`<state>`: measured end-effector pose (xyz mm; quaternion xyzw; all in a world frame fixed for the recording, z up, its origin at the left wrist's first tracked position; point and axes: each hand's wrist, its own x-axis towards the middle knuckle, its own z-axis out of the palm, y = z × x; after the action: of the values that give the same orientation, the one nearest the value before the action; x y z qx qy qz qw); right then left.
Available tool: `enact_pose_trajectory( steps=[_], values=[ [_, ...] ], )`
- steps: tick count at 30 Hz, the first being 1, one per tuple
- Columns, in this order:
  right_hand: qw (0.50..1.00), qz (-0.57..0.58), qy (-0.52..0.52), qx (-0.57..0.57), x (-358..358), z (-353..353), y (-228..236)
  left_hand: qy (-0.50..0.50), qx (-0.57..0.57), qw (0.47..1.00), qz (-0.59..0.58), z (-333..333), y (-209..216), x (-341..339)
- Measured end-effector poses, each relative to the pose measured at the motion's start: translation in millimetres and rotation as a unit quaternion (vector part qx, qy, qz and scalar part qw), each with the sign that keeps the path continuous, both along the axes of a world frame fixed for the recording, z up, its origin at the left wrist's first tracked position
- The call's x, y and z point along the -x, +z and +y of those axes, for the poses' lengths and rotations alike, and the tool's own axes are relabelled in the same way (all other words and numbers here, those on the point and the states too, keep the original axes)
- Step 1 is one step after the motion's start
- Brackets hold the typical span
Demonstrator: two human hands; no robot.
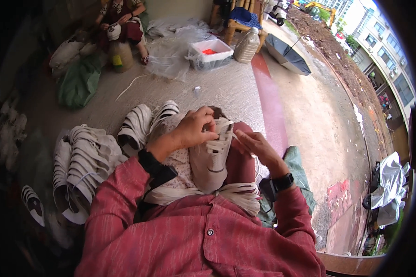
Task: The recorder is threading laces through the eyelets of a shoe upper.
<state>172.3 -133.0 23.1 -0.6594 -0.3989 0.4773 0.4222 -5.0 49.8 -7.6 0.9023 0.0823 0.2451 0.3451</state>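
A white shoe upper (209, 171) lies on my lap with its toe toward me, and a white shoelace (216, 148) crosses its eyelets in several rows. My left hand (196, 128) is closed at the upper's left side near the ankle opening, its fingertips pinching the lace. On the other side, my right hand (255, 147) pinches a lace end close to the right row of eyelets. A bundle of loose white laces (241, 194) rests across my lap. Under the upper is a pale patterned cloth (178, 164) over my left thigh.
Stacked white shoe uppers with dark stripes (85, 159) lie on the floor to my left. Ahead are a white foam box (211, 50), a large plastic jug (247, 45) and an open umbrella (286, 55). Another person (121, 21) sits at the far left beside a green sack (80, 81).
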Motion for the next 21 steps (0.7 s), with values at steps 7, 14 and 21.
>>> enact_pose_trajectory(
  steps=[7, 14, 21],
  values=[
    [0.996, 0.020, -0.012, -0.084, 5, 7, -8, 0.004, 0.080, 0.997, -0.006, -2, -4, -2],
    [0.966, 0.206, -0.027, -0.150, 5, 6, -1, 0.004, 0.056, 0.998, 0.026, -7, 4, -2],
    [0.924, 0.315, -0.025, -0.215, -3, 13, -7, 0.008, 0.059, 0.998, -0.018, -2, -18, -6]
  ],
)
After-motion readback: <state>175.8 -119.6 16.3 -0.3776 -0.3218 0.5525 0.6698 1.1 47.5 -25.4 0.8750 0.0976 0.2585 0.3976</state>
